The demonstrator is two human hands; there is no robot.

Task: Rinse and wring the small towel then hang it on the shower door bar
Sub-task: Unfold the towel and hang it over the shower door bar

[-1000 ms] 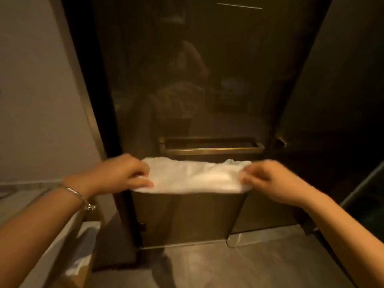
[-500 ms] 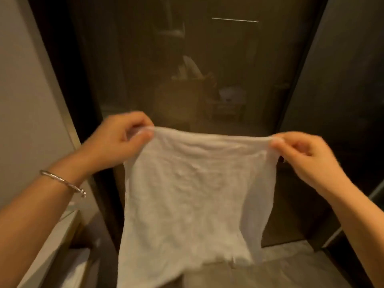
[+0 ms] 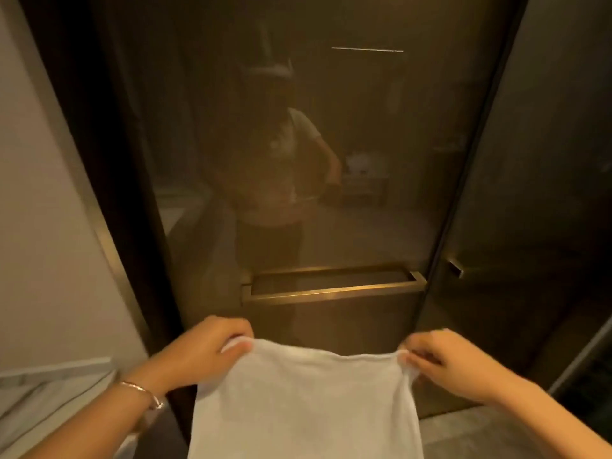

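Observation:
The small white towel (image 3: 304, 402) hangs spread flat in front of me, held by its two top corners. My left hand (image 3: 202, 351), with a thin bracelet on the wrist, pinches the left corner. My right hand (image 3: 447, 366) pinches the right corner. The towel's lower edge runs out of the bottom of the view. The brass shower door bar (image 3: 334, 289) is mounted level on the dark glass door (image 3: 331, 160), above and beyond the towel's top edge. The towel does not touch the bar.
A pale wall (image 3: 43, 226) and a light ledge (image 3: 49, 385) lie at the left. A second dark glass panel (image 3: 536, 193) with a small metal knob (image 3: 455, 268) stands at the right. Grey floor tiles (image 3: 480, 435) show at the bottom right. The glass reflects a person.
A second ago the towel was bunched level with the bar. It then fell open and rose; now both hands and the towel sit lower in view, and the bar shows above them.

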